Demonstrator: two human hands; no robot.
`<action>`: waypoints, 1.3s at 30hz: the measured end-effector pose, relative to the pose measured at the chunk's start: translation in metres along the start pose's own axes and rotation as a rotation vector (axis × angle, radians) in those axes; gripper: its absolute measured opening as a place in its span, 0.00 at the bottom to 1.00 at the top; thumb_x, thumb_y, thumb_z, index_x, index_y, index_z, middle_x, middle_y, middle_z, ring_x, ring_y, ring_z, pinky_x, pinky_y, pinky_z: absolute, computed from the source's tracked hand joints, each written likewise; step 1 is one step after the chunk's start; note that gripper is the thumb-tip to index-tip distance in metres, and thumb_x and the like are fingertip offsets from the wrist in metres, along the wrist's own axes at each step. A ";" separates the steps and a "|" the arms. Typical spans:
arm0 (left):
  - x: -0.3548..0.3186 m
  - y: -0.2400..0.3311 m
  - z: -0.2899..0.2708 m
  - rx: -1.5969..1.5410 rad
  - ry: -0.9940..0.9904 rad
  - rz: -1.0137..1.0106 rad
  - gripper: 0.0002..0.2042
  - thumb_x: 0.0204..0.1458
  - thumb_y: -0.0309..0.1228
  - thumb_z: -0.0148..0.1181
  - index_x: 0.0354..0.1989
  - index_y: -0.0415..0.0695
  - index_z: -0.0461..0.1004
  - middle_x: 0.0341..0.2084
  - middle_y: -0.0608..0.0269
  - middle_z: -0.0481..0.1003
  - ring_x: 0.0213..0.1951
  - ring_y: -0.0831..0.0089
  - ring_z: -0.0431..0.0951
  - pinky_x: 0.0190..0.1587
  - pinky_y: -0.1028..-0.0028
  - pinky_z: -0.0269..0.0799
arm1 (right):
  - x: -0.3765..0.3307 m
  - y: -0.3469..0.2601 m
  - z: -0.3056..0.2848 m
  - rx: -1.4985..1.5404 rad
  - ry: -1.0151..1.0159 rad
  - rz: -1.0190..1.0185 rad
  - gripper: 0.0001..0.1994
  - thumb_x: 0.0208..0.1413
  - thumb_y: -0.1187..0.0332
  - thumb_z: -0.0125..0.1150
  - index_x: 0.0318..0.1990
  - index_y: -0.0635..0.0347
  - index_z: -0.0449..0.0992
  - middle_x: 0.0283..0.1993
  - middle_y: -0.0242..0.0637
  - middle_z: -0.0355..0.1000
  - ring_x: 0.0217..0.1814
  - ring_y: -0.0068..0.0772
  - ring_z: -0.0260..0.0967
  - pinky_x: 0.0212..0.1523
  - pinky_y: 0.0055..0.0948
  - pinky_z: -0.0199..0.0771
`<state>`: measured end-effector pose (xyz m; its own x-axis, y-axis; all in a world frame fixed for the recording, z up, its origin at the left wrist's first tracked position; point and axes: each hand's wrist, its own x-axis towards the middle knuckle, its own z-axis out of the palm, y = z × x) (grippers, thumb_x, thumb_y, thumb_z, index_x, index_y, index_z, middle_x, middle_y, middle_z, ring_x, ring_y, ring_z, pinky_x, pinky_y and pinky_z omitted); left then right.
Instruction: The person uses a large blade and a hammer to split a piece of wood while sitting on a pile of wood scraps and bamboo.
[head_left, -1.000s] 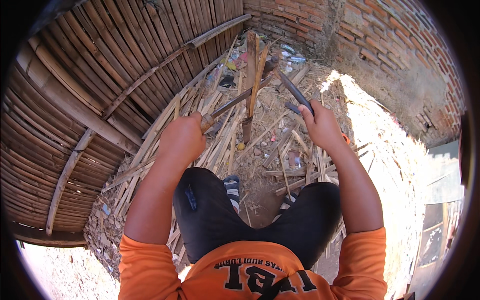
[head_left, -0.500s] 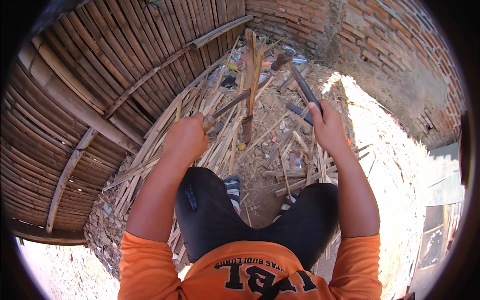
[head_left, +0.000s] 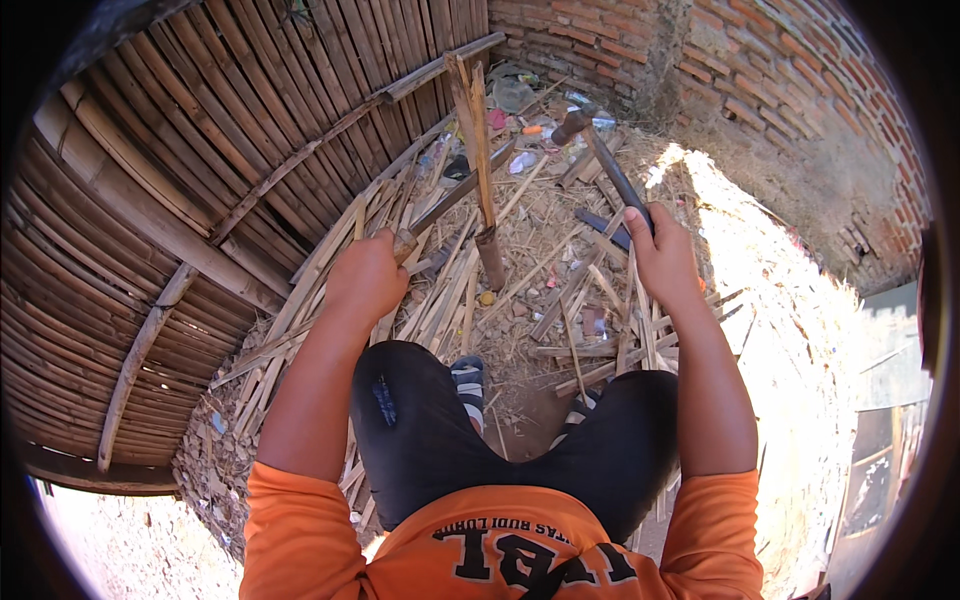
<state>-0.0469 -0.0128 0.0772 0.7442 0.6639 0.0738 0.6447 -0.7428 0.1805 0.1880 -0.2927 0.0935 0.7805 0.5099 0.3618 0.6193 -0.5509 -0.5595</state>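
My left hand (head_left: 366,275) is closed around the wooden handle of a long knife (head_left: 440,208), its dark blade pointing away and to the right. The blade lies in the split of a wooden stake (head_left: 483,165) that stands upright on the ground, its upper part parted into two strips. To the right, my right hand (head_left: 665,258) grips the dark handle of a hammer (head_left: 618,172). The hammer's rusty head is raised to the right of the stake, apart from it and the blade. My fingers partly hide both handles.
Many split wood strips (head_left: 300,285) lie along the bamboo wall (head_left: 270,100) on the left. More wood pieces (head_left: 600,350) lie before my right foot. Litter (head_left: 520,160) covers the ground by the brick wall (head_left: 760,75). A dark blue flat piece (head_left: 605,230) lies near my right hand.
The stake's top has tilted to the left, and the knife has shifted left with it. The hammer has moved slightly right, away from the stake.
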 end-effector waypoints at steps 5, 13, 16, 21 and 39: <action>0.000 0.007 0.000 -0.014 0.005 0.029 0.15 0.49 0.31 0.65 0.43 0.37 0.74 0.35 0.41 0.80 0.42 0.44 0.81 0.47 0.52 0.77 | 0.016 -0.023 -0.018 0.238 0.210 -0.057 0.25 0.69 0.47 0.51 0.36 0.64 0.75 0.22 0.38 0.69 0.25 0.29 0.67 0.28 0.33 0.66; -0.001 0.026 0.006 -0.053 0.037 0.044 0.14 0.49 0.31 0.65 0.40 0.36 0.73 0.32 0.40 0.79 0.39 0.42 0.80 0.44 0.50 0.76 | 0.016 -0.017 0.000 0.354 0.190 -0.039 0.22 0.68 0.50 0.54 0.43 0.65 0.77 0.23 0.33 0.69 0.27 0.23 0.65 0.29 0.29 0.64; -0.001 0.028 0.005 0.003 0.017 0.057 0.15 0.49 0.31 0.65 0.42 0.39 0.74 0.33 0.43 0.80 0.38 0.44 0.82 0.43 0.51 0.78 | 0.003 -0.008 0.007 0.599 0.114 0.053 0.18 0.69 0.57 0.52 0.49 0.66 0.76 0.25 0.27 0.67 0.26 0.17 0.61 0.27 0.23 0.60; -0.002 0.036 0.002 0.034 -0.001 0.067 0.15 0.48 0.31 0.66 0.43 0.39 0.74 0.34 0.42 0.80 0.38 0.44 0.82 0.43 0.51 0.78 | -0.006 -0.014 0.015 0.840 0.052 0.027 0.18 0.71 0.60 0.51 0.58 0.65 0.71 0.27 0.25 0.66 0.25 0.13 0.60 0.26 0.19 0.60; 0.002 0.050 0.008 0.029 0.033 0.087 0.12 0.48 0.30 0.64 0.39 0.38 0.74 0.31 0.40 0.80 0.37 0.42 0.81 0.43 0.50 0.77 | -0.016 0.019 0.032 0.592 -0.096 0.089 0.22 0.69 0.55 0.55 0.55 0.67 0.75 0.28 0.27 0.67 0.30 0.18 0.62 0.32 0.25 0.65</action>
<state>-0.0120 -0.0495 0.0790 0.7918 0.5989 0.1199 0.5832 -0.7996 0.1433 0.1843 -0.2906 0.0534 0.7986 0.5515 0.2408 0.3772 -0.1470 -0.9144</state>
